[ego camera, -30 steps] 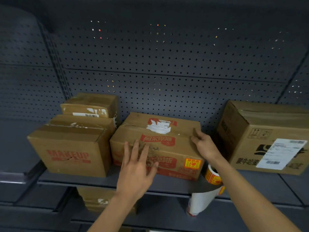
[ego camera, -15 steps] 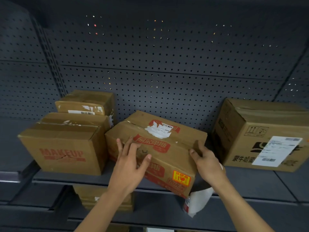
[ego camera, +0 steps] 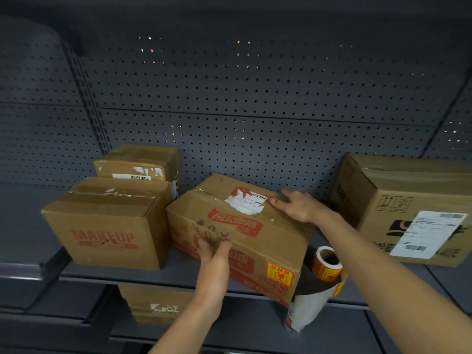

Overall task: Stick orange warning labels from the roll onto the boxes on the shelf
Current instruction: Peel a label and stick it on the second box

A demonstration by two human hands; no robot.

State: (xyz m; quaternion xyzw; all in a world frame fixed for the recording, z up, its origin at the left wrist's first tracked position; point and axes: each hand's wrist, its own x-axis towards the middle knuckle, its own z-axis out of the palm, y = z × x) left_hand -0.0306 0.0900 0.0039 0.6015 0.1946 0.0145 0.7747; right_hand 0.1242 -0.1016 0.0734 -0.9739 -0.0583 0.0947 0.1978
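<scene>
On the grey metal shelf [ego camera: 127,274], the labelled, red-printed brown cardboard box [ego camera: 237,226] has slewed, baring the orange label roll [ego camera: 327,265] at right; right hand [ego camera: 297,208] flat on top, left hand [ego camera: 214,256] against its front, grip unclear; next box due.

The place looks like a shop stockroom or warehouse aisle, fitted with retail racking. A dark grey metal shelf [ego camera: 176,270] carries taped cardboard boxes [ego camera: 107,231], some with barcode strips. The box at the shelf's right end bears a white shipping label [ego camera: 429,233]. Behind the shelf rises a perforated steel back panel [ego camera: 255,98], with points of light showing through its holes. A slotted upright [ego camera: 86,98] stands above the shelf's left end. Below the shelf, a lower level holds another carton [ego camera: 155,302].
</scene>
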